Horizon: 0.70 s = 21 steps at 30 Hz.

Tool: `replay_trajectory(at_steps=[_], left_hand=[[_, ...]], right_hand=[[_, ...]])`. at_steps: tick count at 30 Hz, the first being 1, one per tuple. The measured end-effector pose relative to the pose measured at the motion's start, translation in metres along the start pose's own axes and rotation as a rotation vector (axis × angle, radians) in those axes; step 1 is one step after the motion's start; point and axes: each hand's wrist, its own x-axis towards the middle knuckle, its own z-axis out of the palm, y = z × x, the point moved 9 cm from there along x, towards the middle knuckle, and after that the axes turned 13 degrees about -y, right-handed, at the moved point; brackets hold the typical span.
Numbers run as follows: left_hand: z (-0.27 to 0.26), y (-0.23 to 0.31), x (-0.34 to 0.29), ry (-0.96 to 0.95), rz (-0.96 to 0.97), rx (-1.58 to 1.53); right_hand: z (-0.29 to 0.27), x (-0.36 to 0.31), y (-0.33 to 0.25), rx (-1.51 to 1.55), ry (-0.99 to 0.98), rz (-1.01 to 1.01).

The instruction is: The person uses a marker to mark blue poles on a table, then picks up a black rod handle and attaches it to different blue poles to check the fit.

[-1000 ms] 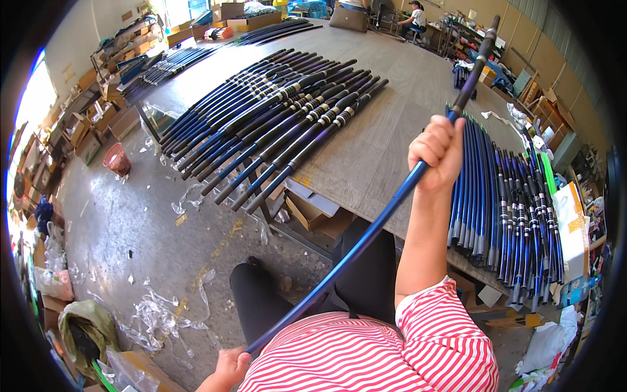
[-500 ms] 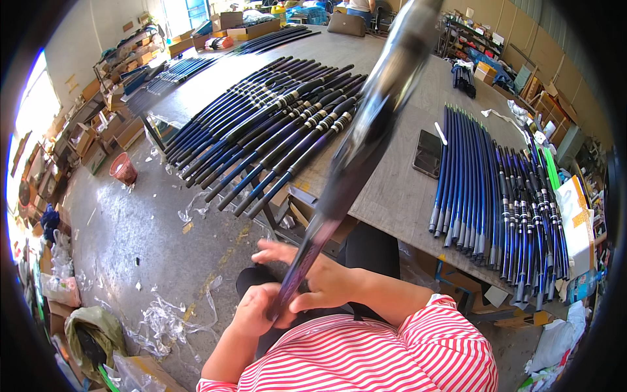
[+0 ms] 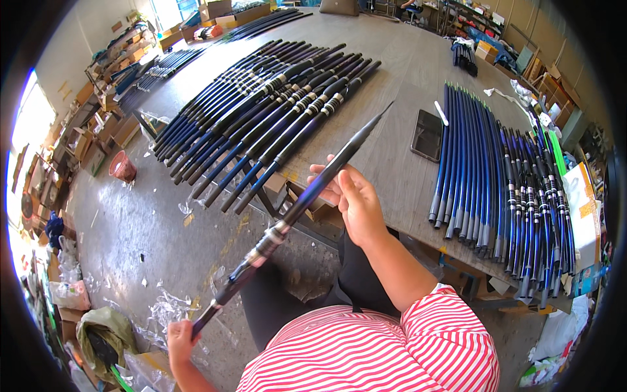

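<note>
A dark blue and black fishing rod (image 3: pixel 305 198) slants up and away from me, its thin tip above the table edge and its silver-ringed reel seat low down. My left hand (image 3: pixel 181 341) is closed round the butt end at the lower left. Farther up, my right hand (image 3: pixel 358 206) cradles the rod loosely, fingers behind the shaft and thumb raised on the near side. Just beyond, similar rods (image 3: pixel 261 111) lie in a wide row on the grey table (image 3: pixel 392 147), their butts over its left edge.
At the right lie blue rod sections (image 3: pixel 467 176) and more ringed rods (image 3: pixel 532 202). A black phone (image 3: pixel 427 134) and a white stick (image 3: pixel 441 113) are beside them. A red bucket (image 3: pixel 122 167) stands on the floor, with plastic scraps (image 3: pixel 168 313) nearer me.
My hands have moved apart, left toward the lower left and right up toward the table. The rod's upper end has swung down and away from the camera.
</note>
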Motion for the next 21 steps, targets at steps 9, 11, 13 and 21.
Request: replay_trajectory(at_steps=[9, 11, 13, 21], left_hand=[[-0.134, -0.018, -0.032, 0.269, 0.55, -1.045], [-0.124, 0.007, -0.036, 0.155, 0.839, -1.26], [-0.086, 0.045, -0.03, -0.273, 1.097, -1.322], [0.022, 0.083, 0.023, 0.117, 0.833, -1.035]], right_hand=[[0.021, -0.017, 0.052, 0.215, -0.121, 0.338], [0.036, -0.022, 0.062, 0.306, -0.145, 0.375], [0.055, -0.026, 0.076, 0.37, -0.17, 0.395], [0.088, -0.045, 0.104, 0.472, -0.248, 0.471]])
